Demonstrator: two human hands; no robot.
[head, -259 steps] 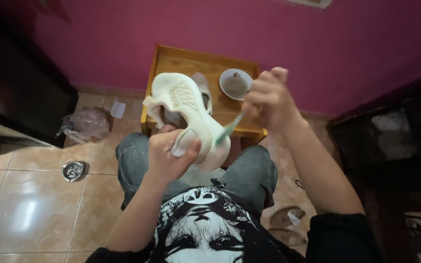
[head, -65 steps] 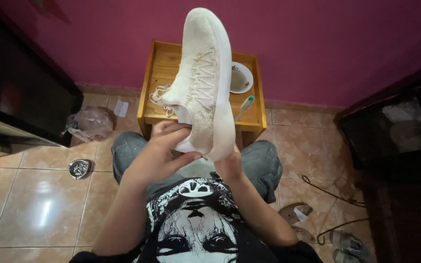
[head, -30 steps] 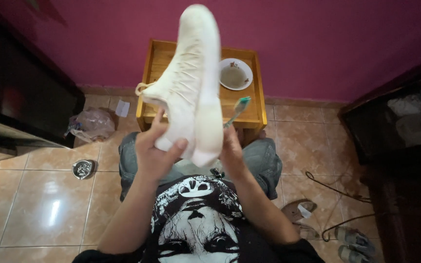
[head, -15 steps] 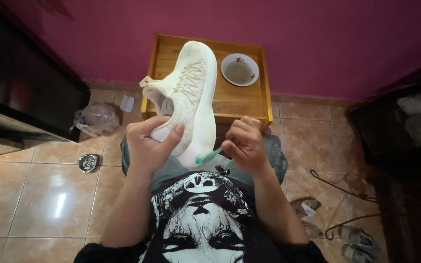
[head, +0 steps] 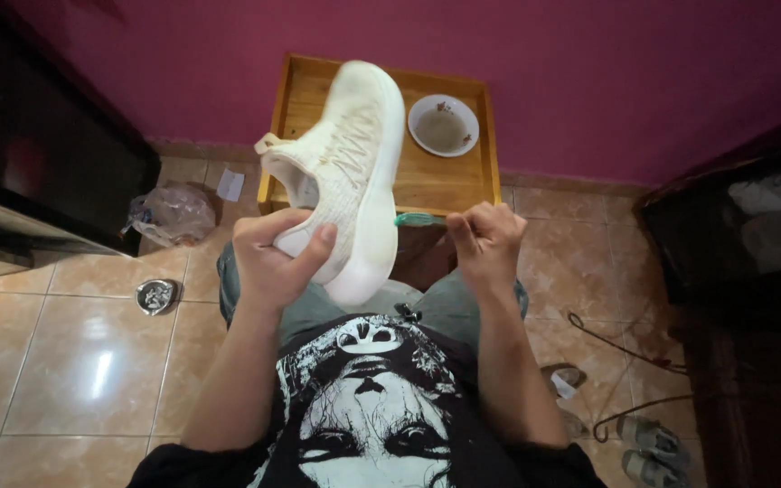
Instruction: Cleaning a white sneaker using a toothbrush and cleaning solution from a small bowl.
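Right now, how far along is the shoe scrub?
Looks done: the cream knit sneaker shows no obvious dirt on its upper, though it is motion-blurred. In hand: the left hand grips its heel; the right hand holds a green toothbrush beside the sole edge. Left: probably that sole edge.

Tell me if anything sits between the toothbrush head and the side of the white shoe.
Nothing visible does. The right hand holds the green toothbrush level, its head right beside the white shoe, which the left hand holds at the heel. Whether bristles touch the sole edge is too blurred to tell.
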